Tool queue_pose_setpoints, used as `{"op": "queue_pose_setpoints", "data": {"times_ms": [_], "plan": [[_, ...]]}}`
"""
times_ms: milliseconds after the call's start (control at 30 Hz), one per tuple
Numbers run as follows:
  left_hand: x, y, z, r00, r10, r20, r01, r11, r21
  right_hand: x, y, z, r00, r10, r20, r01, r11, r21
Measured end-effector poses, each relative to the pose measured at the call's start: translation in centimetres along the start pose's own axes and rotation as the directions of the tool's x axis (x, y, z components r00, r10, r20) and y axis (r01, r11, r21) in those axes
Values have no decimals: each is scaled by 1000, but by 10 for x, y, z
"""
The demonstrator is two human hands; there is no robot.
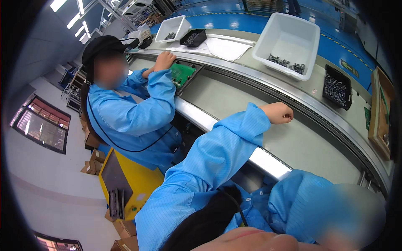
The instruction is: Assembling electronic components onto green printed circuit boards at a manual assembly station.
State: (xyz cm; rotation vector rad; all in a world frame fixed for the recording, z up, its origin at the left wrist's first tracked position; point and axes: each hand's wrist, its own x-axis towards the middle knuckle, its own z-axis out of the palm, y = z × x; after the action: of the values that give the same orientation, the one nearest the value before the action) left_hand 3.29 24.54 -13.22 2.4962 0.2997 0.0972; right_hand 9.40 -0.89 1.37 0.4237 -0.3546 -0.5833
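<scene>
Left hand [277, 113] curled into a fist, over pale-green conveyor bed [312, 145], far-side white rectangular plastic bin [288, 37], right hand indiscernible, grip untellable

light blue work coat [178, 205] was faintly striped, left sleeve [217, 150] was loose and creased, cuff [257, 119] was wide, small pale buttons [248, 199] dotted the front, dark cable [239, 208] crossed the chest

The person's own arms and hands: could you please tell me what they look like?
The left sleeve is light blue, loose and creased, with fine stripes and a wide cuff. The left hand is bare. The right sleeve is a matching blue; the right hand cannot be made out.
</scene>
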Motion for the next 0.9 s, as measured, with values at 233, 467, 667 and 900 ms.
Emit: {"op": "queue_pose_setpoints", "data": {"times_ms": [233, 467, 667, 900], "plan": [[1, -2, -1, 1000, 9, -30, -8, 1000, 13, -27, 13, 1, 994, 89, -71, -85, 995, 51], [2, -1, -5, 1000, -21, -2, 21, 1000, -13, -36, 29, 9, 994, 102, -45, -98, 991, 92], [6, -4, -11, 1000, -17, 5, 17, 998, -64, -33, 43, 17, 994, 100, 47, -105, 988, 114], [6, -16, -16, 1000, 21, 1, -21, 998, -57, -7, 52, 53, 959, 112, 260, -145, 983, 109]]}}
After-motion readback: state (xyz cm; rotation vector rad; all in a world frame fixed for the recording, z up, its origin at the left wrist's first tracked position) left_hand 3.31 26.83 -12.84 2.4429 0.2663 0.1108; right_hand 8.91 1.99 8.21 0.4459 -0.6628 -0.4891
